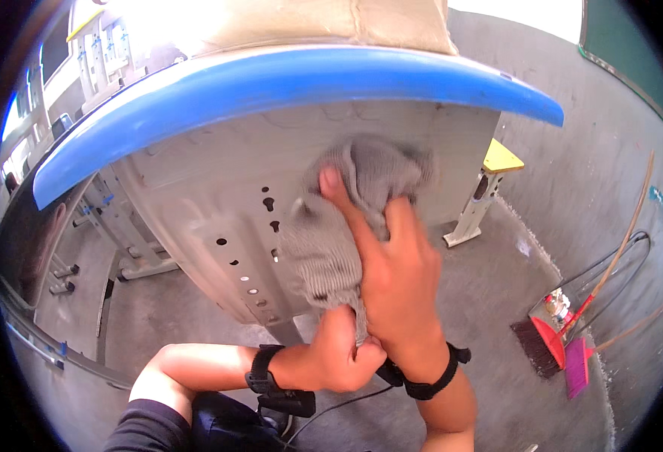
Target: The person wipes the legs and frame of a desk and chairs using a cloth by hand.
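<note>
Two hands on one cloth here. The right hand (399,282) lies flat on a grey ribbed rag (346,218), fingers (339,192) stretched long and narrow together, pressing the fabric against the pale underside panel (195,196) of an upturned desk. The left hand (339,354) sits just below the right wrist, fingers curled tight around the rag's hanging lower end. Each wrist wears one black strap, so two in all.

The rag is soft knit, striped in fine ridges, bunched and blurred above the right fingertips, draping in folds down toward the left fist.

Left of the fingers the panel is smooth painted metal, off-white, peppered with a scatter of small round and keyhole-shaped holes (269,203). Above the fingers runs one thick, curved blue desk edge (271,83), glossy. To the right of the fingers, one pale desk leg with a yellow cap (501,158) stands on the grey concrete floor (482,301). Farther right, well apart: one red dustpan (548,331) with a dark brush, one magenta broom head (576,368), and thin wooden handles leaning on the wall.
</note>
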A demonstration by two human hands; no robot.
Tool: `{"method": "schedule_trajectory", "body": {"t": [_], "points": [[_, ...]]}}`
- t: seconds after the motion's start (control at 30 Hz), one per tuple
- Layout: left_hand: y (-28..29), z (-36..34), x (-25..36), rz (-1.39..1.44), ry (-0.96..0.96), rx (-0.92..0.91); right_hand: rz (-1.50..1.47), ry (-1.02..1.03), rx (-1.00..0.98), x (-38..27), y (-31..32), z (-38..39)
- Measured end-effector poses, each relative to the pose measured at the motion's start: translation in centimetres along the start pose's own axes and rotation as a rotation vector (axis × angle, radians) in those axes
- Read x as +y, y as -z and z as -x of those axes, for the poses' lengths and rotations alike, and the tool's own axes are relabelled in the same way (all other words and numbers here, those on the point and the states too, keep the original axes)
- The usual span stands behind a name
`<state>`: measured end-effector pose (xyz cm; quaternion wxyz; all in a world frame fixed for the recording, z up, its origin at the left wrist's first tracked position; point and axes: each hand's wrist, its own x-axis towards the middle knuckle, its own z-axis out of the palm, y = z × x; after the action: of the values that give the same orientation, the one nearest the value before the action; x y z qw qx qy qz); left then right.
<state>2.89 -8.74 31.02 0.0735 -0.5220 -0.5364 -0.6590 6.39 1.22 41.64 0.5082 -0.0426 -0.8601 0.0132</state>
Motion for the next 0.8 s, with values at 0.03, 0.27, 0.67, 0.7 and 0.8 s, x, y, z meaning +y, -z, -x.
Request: {"method": "schedule_trajectory", "body": {"t": [0.03,0.27,0.67,0.7,0.8], "points": [[0.0,0.4,-0.2,-0.005,0.007,-0.029,-0.02,0.001,-0.018,-0.1,-0.2,0.6],[0.5,-0.4,-0.3,0.125,0.029,-0.165,-0.005,0.024,-0.005,-0.4,0.5,-0.3],[0.6,-1.3,1.6,0.164,0.058,-0.226,-0.036,-0.016,-0.066,-0.6,0.4,0.5],[0.3,-1.5,1.4,0.243,0.084,-0.174,-0.016,-0.014,-0.073,-0.6,0.7,-0.2],[0.3,-2.4,1.7,0.285,0.115,-0.14,-0.05,-0.002,-0.023,-0.6,0.7,-1.2]]}}
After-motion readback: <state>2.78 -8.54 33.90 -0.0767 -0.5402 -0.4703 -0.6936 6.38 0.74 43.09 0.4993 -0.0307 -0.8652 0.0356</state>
